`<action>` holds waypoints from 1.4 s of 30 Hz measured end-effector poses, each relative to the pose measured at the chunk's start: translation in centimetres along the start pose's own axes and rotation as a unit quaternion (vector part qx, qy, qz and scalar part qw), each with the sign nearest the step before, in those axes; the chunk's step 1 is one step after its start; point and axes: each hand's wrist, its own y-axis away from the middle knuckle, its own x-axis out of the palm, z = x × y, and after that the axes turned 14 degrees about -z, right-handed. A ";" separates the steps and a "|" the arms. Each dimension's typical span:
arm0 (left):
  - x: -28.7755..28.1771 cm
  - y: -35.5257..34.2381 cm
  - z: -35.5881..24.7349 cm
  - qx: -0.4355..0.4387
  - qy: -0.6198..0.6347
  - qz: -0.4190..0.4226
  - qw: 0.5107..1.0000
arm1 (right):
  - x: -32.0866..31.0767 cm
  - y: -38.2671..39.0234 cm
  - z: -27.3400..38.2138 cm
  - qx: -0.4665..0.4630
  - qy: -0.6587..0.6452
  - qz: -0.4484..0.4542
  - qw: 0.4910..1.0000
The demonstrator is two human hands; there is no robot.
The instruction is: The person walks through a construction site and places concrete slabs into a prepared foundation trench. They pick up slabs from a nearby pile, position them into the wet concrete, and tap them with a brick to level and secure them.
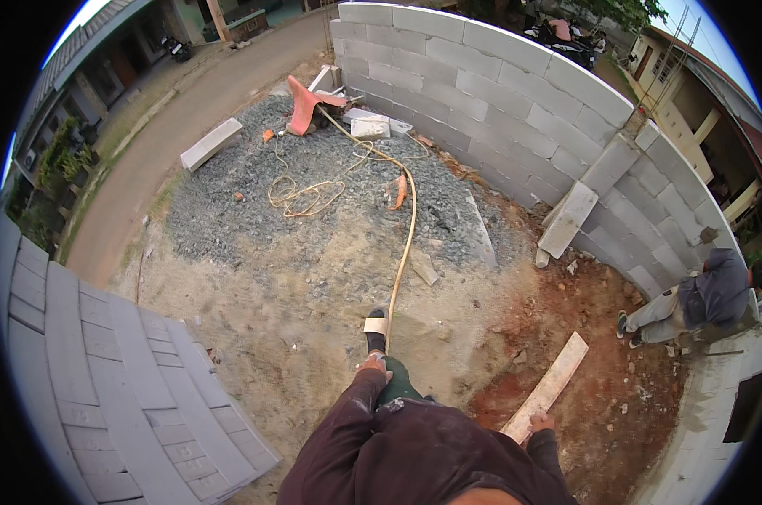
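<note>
My right hand (542,422) is closed around the lower part of a long, pale wooden plank (553,380), which slants up and to the right over the reddish soil. My left hand (373,363) hangs by the green trousers at my thigh. Its fingers are too small and too much in shadow to show whether they hold anything. A dark shoe or sock with a pale sandal strap (375,325) shows just ahead of that hand. Beside the foot runs a yellowish hose (409,244), stretching from the gravel back toward me.
A large stack of grey blocks (145,396) stands at left. Grey gravel (221,198) lies ahead, with a curved red object (303,105) on it. A block wall (482,93) bends along the far and right sides, braced by a pillar (569,219). Another person (709,290) bends beside it.
</note>
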 end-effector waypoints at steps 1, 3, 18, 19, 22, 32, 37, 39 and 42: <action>-1.0 0.8 0.2 -0.010 0.038 -0.008 0.999 | 0.4 0.7 -0.6 -0.001 0.025 0.025 0.999; 0.3 1.7 1.6 -0.022 -0.001 0.019 1.000 | 1.3 2.1 -2.9 0.052 0.066 0.039 0.996; 2.9 -0.7 6.4 0.096 -0.015 0.098 0.990 | 0.1 1.4 -3.4 0.009 0.207 0.104 0.973; 2.9 -1.2 6.4 0.149 -0.040 0.089 0.984 | 0.2 0.6 -3.1 0.029 0.155 0.075 0.985; 1.2 -1.6 4.9 0.228 -0.019 0.111 0.967 | -0.7 -1.6 -3.4 0.067 0.060 0.016 0.996; 2.2 -0.4 0.9 0.044 -0.050 -0.044 0.997 | -0.2 1.3 1.8 0.008 0.138 0.028 0.990; -0.1 1.8 0.9 0.029 -0.040 0.018 0.999 | 0.4 1.3 0.9 -0.001 0.140 0.033 0.990; 2.4 0.6 2.8 0.000 -0.018 0.055 0.998 | 1.1 2.1 0.7 -0.006 0.156 0.057 0.986; 4.1 -0.7 2.5 -0.024 0.023 0.111 0.993 | 1.4 -0.6 -1.0 0.014 0.135 0.071 0.988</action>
